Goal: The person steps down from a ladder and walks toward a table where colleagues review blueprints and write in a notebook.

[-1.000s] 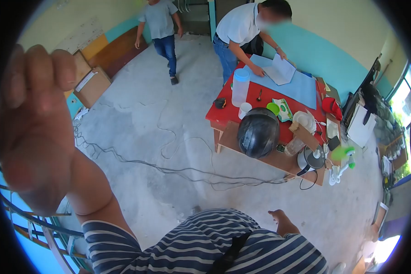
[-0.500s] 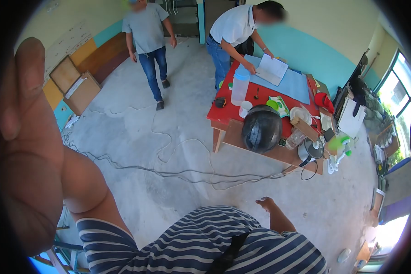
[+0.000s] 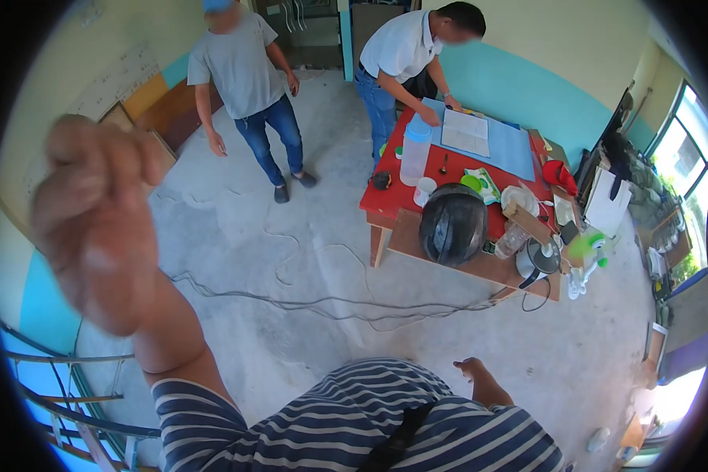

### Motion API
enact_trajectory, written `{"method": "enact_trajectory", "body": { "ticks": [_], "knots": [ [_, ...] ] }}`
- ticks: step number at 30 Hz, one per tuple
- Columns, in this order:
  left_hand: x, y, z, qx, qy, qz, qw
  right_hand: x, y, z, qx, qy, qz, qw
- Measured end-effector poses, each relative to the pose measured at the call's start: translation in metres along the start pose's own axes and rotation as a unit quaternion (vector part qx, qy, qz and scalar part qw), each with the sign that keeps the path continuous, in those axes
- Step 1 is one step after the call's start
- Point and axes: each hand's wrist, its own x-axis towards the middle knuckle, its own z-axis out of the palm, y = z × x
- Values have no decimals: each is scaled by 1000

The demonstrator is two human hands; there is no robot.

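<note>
My left hand (image 3: 98, 224) is raised close to the camera at the left. Its fingers look bent, but motion smears them, and I make out no object in them. Low at my right side hangs my right hand (image 3: 470, 368), with a finger sticking out to the left and nothing visible in it. Both hands are apart from the red table (image 3: 387, 194). On its near side are a black helmet (image 3: 453, 224), a white mug (image 3: 425, 190), a clear jug with a blue lid (image 3: 415, 157) and an electric kettle (image 3: 536, 259).
A person in a grey shirt (image 3: 240, 71) stands on the concrete floor ahead. Another person in a white shirt (image 3: 401, 47) bends over an open book (image 3: 466, 132) on the table. Loose cables (image 3: 330, 301) cross the floor. Metal framing (image 3: 79, 401) stands lower left.
My left hand has swung up and slightly right, its fingers now more bent. The grey-shirted person has come closer. The book now lies flatter on the table.
</note>
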Motion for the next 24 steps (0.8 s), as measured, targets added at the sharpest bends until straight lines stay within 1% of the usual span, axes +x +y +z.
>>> {"method": "enact_trajectory", "body": {
  "ticks": [2, 3, 4, 6, 8, 9, 10, 12, 13, 14, 15, 16, 17, 18, 19, 20, 21, 22, 23, 24],
  "knots": [
    [-15, -26, 15, -7, 45, -5, 999, -11, -9, -3, -10, -13, 20, 1000],
    [-27, -37, 21, -18, 66, -47, 997, -16, -12, -6, -15, -19, 29, 999],
    [-40, -50, 28, -29, 86, -89, 992, -12, -10, -7, -70, -27, -5, 997],
    [-71, -74, 49, -23, 132, -207, 969, 4, -1, -10, -178, -43, -76, 980],
    [-107, -97, 70, -26, 149, -333, 931, 31, 11, -14, -178, -40, -83, 980],
    [-133, -113, 81, -14, 157, -409, 899, 43, 16, -13, -177, -39, -86, 980],
    [-163, -129, 92, -2, 163, -481, 861, 42, 18, -20, -144, -41, -70, 986],
    [-229, -153, 116, 90, 108, -589, 796, 42, 25, -28, 7, 23, -57, 998],
    [-272, -165, 128, 189, 46, -625, 756, 43, 28, -34, 82, 55, -49, 994],
    [-324, -175, 140, 230, 12, -622, 749, 41, 25, -48, 99, 26, -49, 994],
    [-356, -170, 150, 257, -81, -611, 744, 36, 19, -61, 161, 41, -41, 985],
    [-369, -157, 163, 216, -131, -700, 668, 32, 14, -72, 221, 55, -32, 973],
    [-436, -161, 170, 241, -171, -714, 635, 31, 8, -85, 280, 70, -23, 957],
    [-460, -148, 182, 265, -225, -706, 617, 33, 1, -99, 331, 81, -27, 940],
    [-490, -136, 189, 244, -238, -731, 592, 36, -7, -113, 380, 91, -30, 920],
    [-522, -127, 192, 222, -250, -754, 565, 43, -14, -131, 362, 90, -47, 927],
    [-555, -123, 196, 173, -242, -794, 531, 52, -19, -148, 345, 89, -64, 932],
    [-526, -110, 204, 122, -209, -861, 447, 89, -19, -160, 306, 122, -98, 939],
    [-522, -109, 208, 120, -205, -866, 440, 124, -20, -168, 266, 155, -132, 942],
    [-523, -109, 211, 118, -201, -871, 433, 108, -35, -177, 366, 152, -103, 912]
  ]
}}
